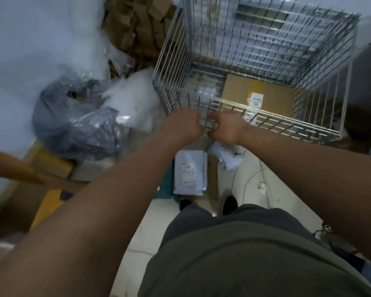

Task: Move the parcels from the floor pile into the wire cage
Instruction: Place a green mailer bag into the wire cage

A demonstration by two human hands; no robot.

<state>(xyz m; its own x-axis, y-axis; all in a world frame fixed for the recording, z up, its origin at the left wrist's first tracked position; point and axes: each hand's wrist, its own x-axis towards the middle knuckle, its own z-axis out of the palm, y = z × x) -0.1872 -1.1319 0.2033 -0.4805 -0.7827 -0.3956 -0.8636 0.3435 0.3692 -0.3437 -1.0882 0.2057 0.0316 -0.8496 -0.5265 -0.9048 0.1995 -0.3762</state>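
Note:
The wire cage (pixel 321 133) stands open-topped ahead of me. Inside on its floor lies a brown cardboard box (pixel 240 91) with a white label. My left hand (pixel 183 125) and my right hand (pixel 227 130) are close together at the cage's near wall, fingers curled round its wires. The frame is blurred there. On the floor below my hands lies a pale poly mailer (pixel 190 172) with a label, and a crumpled white parcel (pixel 228 157) lies beside it to the right.
A heap of grey plastic bags (pixel 73 125) and a white bag (pixel 135 97) lies left of the cage. Stacked cardboard (pixel 137 24) is behind it. A yellow box (pixel 49 204) and a wooden piece (pixel 13 166) are at lower left. Cables (pixel 261 185) run over the tiles near my feet.

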